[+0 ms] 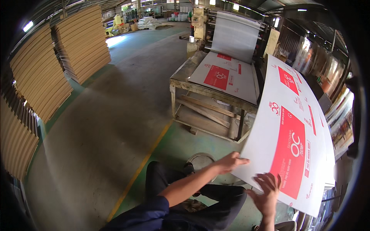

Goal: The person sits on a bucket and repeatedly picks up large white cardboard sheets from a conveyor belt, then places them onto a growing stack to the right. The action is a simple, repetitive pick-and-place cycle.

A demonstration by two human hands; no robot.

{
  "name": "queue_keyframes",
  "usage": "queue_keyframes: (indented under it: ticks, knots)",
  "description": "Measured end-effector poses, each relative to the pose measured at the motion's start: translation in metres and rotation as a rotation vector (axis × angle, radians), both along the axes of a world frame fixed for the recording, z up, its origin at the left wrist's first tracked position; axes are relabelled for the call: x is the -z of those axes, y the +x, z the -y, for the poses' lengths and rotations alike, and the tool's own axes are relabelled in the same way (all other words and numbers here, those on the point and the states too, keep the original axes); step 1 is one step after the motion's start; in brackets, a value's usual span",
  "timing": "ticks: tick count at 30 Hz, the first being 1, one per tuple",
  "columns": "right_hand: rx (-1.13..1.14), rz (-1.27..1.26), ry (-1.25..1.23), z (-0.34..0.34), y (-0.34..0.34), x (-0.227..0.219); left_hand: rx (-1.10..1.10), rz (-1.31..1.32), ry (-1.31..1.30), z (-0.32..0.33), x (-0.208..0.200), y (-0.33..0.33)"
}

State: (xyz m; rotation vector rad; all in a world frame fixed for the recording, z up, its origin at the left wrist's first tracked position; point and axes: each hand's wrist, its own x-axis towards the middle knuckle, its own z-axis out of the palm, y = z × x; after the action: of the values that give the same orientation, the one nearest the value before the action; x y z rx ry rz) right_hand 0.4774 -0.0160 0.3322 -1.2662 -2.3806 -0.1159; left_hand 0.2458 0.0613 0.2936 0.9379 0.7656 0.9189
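A large white sheet (266, 127) printed with red blocks stretches along the right side, its near end lifted and bowed. My left hand (232, 161) is closed on the sheet's left edge, near its corner, with the fingertips pinching it. Just right of it, my right hand (266, 192) rests with spread fingers on the near edge; its thumb stands apart, off the sheet. More sheet edges (330, 165) show under the right side of the top one.
Ahead, a worn metal-framed table (208, 90) bears another red-and-white sheet (200, 68) in front of a roller machine (235, 34). Tall stacks of brown board (40, 71) stand at left. A yellow line (140, 169) crosses the floor beside my legs. A round metal rim (201, 154) lies below my left forearm.
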Motion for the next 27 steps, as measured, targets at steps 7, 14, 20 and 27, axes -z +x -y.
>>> queue_keyframes:
  ticks: [7,14,20,27]
  knots:
    - [0.718,0.696,0.357,0.111,0.222,0.040,-0.054,-0.318,-0.069,0.048,0.030,-0.147]
    - [1.187,0.082,0.309,0.181,0.161,0.069,-0.047,-0.442,-0.384,0.171,0.104,-0.220]
    - [1.246,-0.052,0.033,0.130,0.084,0.077,-0.804,-0.082,-0.227,0.241,0.134,-0.266]
    - [1.061,-0.187,-0.422,0.039,0.045,0.171,-0.826,-0.223,-0.097,0.249,0.150,-0.315]
